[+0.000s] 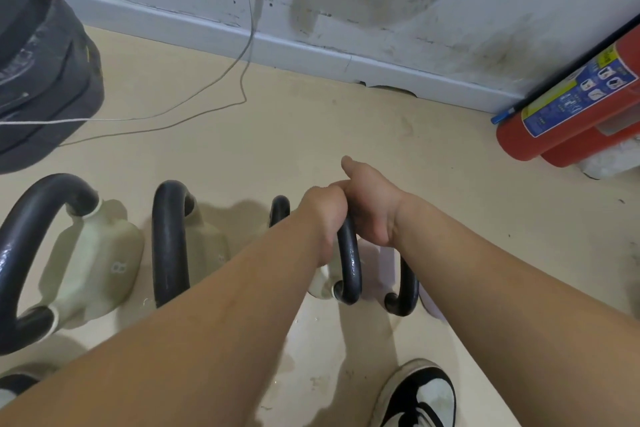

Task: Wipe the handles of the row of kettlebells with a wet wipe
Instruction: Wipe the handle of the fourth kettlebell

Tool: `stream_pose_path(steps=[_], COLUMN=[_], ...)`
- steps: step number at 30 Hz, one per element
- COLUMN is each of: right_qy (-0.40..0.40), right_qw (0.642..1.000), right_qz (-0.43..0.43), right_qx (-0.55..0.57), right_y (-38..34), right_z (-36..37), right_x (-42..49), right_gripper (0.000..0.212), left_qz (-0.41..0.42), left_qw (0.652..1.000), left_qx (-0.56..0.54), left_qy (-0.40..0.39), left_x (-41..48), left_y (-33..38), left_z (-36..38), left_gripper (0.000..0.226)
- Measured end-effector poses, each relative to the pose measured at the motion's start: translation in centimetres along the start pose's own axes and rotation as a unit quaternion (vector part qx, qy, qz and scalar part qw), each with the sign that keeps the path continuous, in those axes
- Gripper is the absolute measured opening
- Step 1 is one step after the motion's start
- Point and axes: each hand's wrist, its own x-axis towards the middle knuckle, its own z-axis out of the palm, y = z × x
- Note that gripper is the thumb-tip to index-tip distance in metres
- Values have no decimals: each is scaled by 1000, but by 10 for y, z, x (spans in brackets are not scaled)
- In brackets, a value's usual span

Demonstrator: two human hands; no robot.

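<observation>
Head view: both hands clamp the black curved metal kettlebell handle (349, 253), left hand (327, 218) left of it, right hand (372, 208) right; no wipe visible.

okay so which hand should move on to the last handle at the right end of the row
Probably the right hand. It sits on the right side of the gripped handle, nearest the last handle, while the left hand comes in from the left across the row. No wipe is visible in either hand.
</observation>
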Motion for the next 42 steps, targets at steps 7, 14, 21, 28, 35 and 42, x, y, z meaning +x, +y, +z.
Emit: stream_pose_path(steps=[7,14,21,28,35,42], right_qy=[49,82,86,145,186,109], right_qw=[995,991,990,978,969,984], right_qz=[-44,-59,-92,-150,-158,-133], right_qx=[71,85,65,-32,-34,52], right_y=[3,36,71,110,127,123], right_z=[8,10,16,11,9,18], right_x=[-26,-64,-80,-107,-104,-96], right_gripper=[43,49,46,46,38,47], left_qz=[21,50,97,59,186,160], left_qw=[1000,998,989,978,982,983], left_qx=[5,-14,-37,-140,25,91], left_qy=[10,-31,-103,-142,23,-30], left_x=[-52,-67,-92,-90,-111,-80], left_y=[12,-20,-41,-98,-115,-88], left_z=[2,0,-1,-2,-16,-11], left_gripper=[38,35,38,67,25,36])
